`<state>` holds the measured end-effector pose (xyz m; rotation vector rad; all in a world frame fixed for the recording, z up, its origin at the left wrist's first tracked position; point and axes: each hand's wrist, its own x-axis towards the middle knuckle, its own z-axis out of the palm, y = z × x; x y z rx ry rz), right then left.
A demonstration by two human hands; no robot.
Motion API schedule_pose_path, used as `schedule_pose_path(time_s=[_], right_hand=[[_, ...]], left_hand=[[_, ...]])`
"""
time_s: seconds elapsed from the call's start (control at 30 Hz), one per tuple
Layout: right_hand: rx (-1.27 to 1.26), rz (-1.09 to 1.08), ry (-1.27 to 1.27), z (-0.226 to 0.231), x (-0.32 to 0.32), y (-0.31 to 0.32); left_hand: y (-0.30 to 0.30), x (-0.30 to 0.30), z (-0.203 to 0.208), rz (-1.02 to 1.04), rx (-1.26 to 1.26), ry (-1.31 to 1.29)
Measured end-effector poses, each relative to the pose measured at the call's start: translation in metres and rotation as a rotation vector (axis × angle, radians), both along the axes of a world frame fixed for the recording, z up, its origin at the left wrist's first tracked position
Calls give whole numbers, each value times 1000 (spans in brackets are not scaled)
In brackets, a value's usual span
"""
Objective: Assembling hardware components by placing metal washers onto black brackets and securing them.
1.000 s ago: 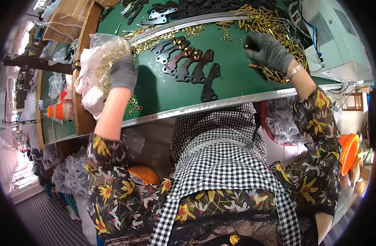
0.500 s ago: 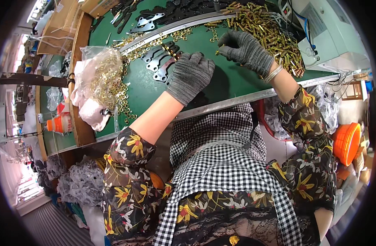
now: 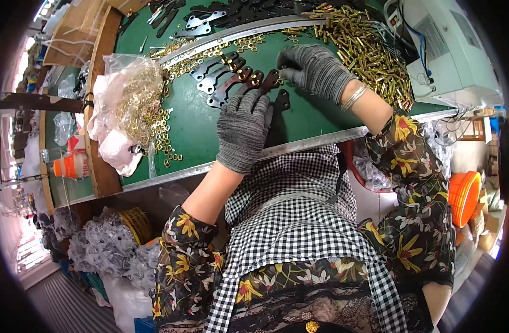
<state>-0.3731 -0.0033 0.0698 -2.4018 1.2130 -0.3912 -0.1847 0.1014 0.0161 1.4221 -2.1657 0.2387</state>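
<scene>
Several flat metal brackets with holes lie overlapping in a row on the green table; a silver bracket (image 3: 209, 83) is at the left and a dark bracket (image 3: 224, 92) beside it. Small brass fittings (image 3: 255, 77) stand on their far ends. My left hand (image 3: 244, 130), in a grey knit glove, rests with outstretched fingers over the near part of the row. To its right, my gloved right hand (image 3: 315, 72) curls down at the far end of the rightmost dark bracket (image 3: 282, 100). Its thumb and fingertips pinch a small brass piece (image 3: 280, 81), partly hidden.
A heap of brass pins (image 3: 371, 61) lies at the far right beside a pale machine (image 3: 454, 50). Brass rings (image 3: 163, 136) spill from a clear plastic bag (image 3: 138, 83) at the left. A metal strip (image 3: 238, 34) crosses the table, with dark brackets beyond it.
My left hand has moved nearer and left, its fingers now stretched out, uncovering more of the brackets. My right hand has moved left, down to the end of the bracket row.
</scene>
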Motion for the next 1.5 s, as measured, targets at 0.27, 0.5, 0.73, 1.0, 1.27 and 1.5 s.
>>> schedule_pose_path(time_s=[0.27,0.5,0.73,1.0,1.27,1.5], right_hand=[[85,-86,-73,-13,2,4],[150,-111,-193,-15,7,11],[102,-53,-137,-13,9,8],[-347,285,182,-3,16,12],[-64,81,-160,-15,8,18],[-271,248,455,10,33,12]], left_hand=[[-1,2,-3,-5,77,104],[-1,1,-4,6,63,118],[-2,2,-6,12,63,100],[-1,2,-8,23,44,99],[2,2,-9,36,92,91],[-1,5,-14,14,83,95]])
